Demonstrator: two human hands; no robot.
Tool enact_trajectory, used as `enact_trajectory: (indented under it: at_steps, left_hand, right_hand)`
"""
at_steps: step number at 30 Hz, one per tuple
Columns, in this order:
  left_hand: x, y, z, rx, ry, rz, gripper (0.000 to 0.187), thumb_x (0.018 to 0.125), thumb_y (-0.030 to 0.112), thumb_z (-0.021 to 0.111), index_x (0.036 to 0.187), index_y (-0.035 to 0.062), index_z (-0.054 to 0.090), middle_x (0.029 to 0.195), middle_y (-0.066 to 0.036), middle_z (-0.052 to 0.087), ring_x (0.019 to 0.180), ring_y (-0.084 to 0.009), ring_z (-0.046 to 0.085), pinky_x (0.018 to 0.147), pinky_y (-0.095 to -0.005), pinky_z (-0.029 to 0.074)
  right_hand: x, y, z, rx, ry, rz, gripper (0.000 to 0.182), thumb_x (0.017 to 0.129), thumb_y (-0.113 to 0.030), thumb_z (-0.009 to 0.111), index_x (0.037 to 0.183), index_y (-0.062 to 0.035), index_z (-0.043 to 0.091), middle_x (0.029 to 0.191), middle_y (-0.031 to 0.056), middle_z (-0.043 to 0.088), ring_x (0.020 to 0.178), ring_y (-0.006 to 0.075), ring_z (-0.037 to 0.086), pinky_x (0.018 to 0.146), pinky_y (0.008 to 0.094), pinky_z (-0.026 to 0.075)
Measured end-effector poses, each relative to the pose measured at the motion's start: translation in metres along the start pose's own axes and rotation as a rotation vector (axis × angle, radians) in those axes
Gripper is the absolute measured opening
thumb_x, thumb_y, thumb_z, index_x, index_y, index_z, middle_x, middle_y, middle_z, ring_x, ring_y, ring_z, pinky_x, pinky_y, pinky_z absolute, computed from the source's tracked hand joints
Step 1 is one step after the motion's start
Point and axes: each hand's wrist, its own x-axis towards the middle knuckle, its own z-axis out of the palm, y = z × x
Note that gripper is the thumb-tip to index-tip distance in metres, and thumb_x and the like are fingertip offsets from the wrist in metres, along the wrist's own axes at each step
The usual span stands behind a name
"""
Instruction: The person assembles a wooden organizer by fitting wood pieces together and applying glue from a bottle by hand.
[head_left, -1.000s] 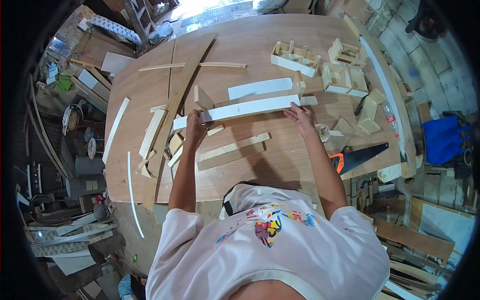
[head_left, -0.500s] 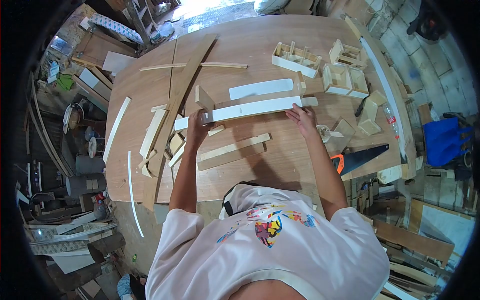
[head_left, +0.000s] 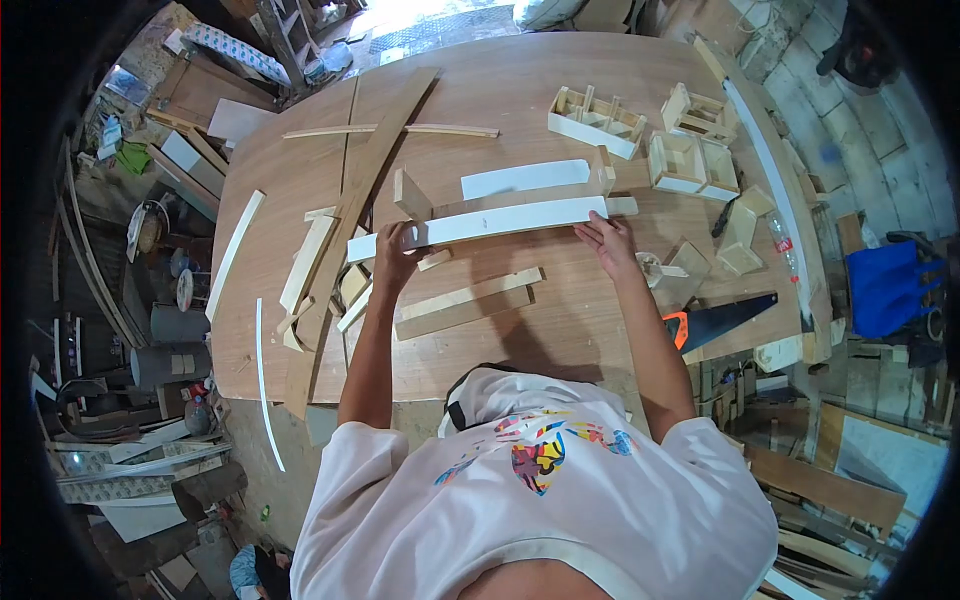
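A long white wooden board (head_left: 510,220) spans the space between my two hands, level and slightly higher at its right end. Near its left end, my left hand (head_left: 398,252) grips it with the fingers wrapped round the edge. At the right end my right hand (head_left: 607,243) has its thumb against the board, and its other fingers extend along the near edge. Just behind the board is a wooden frame with an upright left end block (head_left: 411,195) and a right end block (head_left: 602,168). A white strip (head_left: 525,179) lies beyond it.
Wooden lengths (head_left: 465,303) lie nearer my body. A long plank (head_left: 365,190) crosses the table at the left. Small wooden boxes (head_left: 597,122) stand at the back right. A handsaw (head_left: 725,318) lies right of my arm, near a plastic bottle (head_left: 781,245).
Almost nothing differs. The whole view has shifted slightly, and both hands stay at the ends of the white board.
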Motion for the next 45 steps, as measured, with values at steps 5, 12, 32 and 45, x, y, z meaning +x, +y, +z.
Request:
enact_trajectory:
  at_steps: [5,12,32,45]
  left_hand:
    - [-0.015,0.031,-0.029,0.154,0.2,0.182,0.051,0.058,0.017,0.081,0.103,0.0078,0.058,0.106,-0.009,0.057,0.104,-0.0286,0.052,0.099,-0.0446,0.034]
    - [-0.046,0.054,-0.071,0.186,0.238,0.209,0.054,0.057,0.016,0.081,0.105,0.0109,0.058,0.109,-0.007,0.057,0.109,-0.025,0.051,0.105,-0.0464,0.027]
    - [-0.052,0.107,-0.108,0.205,0.205,0.37,0.053,0.055,0.008,0.079,0.104,0.0116,0.059,0.109,-0.004,0.058,0.11,-0.0231,0.051,0.104,-0.0467,0.029]
    - [-0.046,0.169,-0.105,0.145,0.112,0.509,0.048,0.057,0.015,0.079,0.102,0.0171,0.061,0.111,-0.002,0.058,0.113,-0.0216,0.051,0.103,-0.0432,0.033]
  right_hand:
    - [-0.026,-0.005,-0.01,0.051,-0.069,0.03,0.021,0.085,-0.007,0.058,0.101,0.0039,0.053,0.098,0.0141,0.059,0.092,0.0259,0.06,0.087,0.0382,0.051]
    - [-0.082,-0.011,-0.012,0.003,-0.123,0.071,0.018,0.088,-0.002,0.05,0.104,0.0061,0.049,0.104,0.0146,0.055,0.097,0.0263,0.058,0.092,0.0402,0.048]
    - [-0.178,-0.093,0.041,-1.318,-0.397,-0.676,0.043,0.078,-0.017,0.063,0.115,0.0,0.05,0.114,0.0186,0.054,0.11,0.0334,0.051,0.093,0.0382,0.04]
    - [-0.199,-0.058,0.089,-1.445,-0.525,-0.572,0.044,0.081,-0.04,0.062,0.105,-0.003,0.058,0.075,0.0207,0.062,0.073,0.0373,0.061,0.063,0.0427,0.045]
